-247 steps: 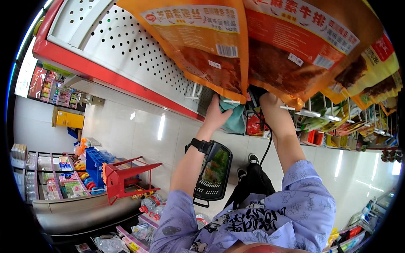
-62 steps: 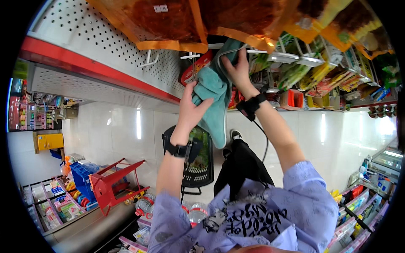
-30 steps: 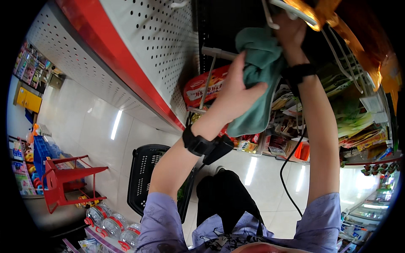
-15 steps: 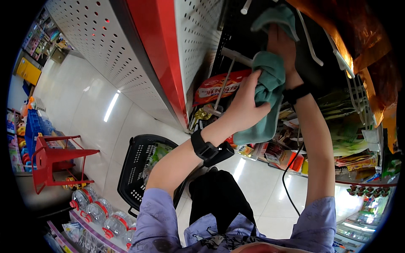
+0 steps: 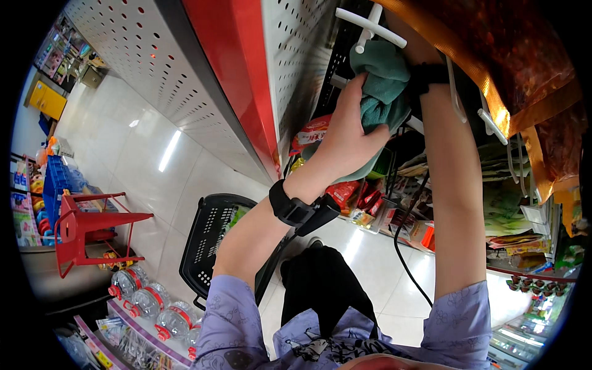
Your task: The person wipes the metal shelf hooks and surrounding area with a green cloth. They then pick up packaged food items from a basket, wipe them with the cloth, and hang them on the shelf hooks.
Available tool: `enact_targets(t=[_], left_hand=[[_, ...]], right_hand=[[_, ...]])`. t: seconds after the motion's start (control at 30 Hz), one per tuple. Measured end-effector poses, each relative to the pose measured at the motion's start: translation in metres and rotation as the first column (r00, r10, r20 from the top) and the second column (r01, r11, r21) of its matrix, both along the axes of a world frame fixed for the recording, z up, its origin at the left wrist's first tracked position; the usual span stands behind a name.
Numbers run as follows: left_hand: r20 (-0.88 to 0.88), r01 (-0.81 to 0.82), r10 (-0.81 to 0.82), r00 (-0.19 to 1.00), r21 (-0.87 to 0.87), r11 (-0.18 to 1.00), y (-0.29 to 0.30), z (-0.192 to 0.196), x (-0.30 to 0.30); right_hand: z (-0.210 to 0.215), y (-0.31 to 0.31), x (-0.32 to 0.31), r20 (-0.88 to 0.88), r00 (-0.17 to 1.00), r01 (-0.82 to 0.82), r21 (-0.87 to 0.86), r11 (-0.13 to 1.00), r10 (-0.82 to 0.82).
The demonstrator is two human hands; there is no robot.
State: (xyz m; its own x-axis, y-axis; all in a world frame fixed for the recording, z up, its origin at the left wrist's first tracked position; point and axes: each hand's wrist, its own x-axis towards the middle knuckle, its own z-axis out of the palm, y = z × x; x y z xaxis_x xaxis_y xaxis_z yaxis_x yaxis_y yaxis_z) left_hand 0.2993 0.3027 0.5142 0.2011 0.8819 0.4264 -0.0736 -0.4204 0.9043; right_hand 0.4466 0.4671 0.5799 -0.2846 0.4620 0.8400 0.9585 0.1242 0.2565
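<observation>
A green cloth hangs bunched between my hands, in among the display hooks. My left hand is closed round its near part, thumb and fingers on either side of the folds. Farther in, my right hand reaches past the cloth beside the white hooks. Only its back shows, and its fingers are hidden. A white double-ended hook stands just above the cloth. Red snack packets lie below and to the left of it.
Large orange-brown packets hang on the right, close to my right forearm. A perforated panel with a red post rises on the left. Below my left arm, a black basket stands on the floor. A red stool and large bottles are farther left.
My right hand has gone deeper behind the hooks, its fingers now out of sight. My left hand and the cloth have shifted up and slightly left.
</observation>
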Motion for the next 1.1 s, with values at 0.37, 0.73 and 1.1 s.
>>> enact_targets(t=[0.37, 0.73, 1.1], left_hand=[[-0.106, 0.103, -0.11, 0.988, -0.075, 0.992, -0.02, -0.021, 0.012], [-0.141, 0.31, -0.309, 0.941, -0.013, 0.951, -0.046, 0.003, 0.084], [-0.18, 0.25, -0.256, 0.95, -0.054, 0.967, -0.039, 0.031, 0.083]], right_hand=[[-0.06, -0.063, 0.021, 0.06, 0.985, 0.164, -0.039, 0.986, -0.161], [-0.058, -0.118, 0.141, -0.442, 0.864, -0.187, 0.166, 0.968, 0.243], [-0.045, -0.128, 0.157, -0.528, 0.822, -0.202, 0.083, 0.976, 0.215]])
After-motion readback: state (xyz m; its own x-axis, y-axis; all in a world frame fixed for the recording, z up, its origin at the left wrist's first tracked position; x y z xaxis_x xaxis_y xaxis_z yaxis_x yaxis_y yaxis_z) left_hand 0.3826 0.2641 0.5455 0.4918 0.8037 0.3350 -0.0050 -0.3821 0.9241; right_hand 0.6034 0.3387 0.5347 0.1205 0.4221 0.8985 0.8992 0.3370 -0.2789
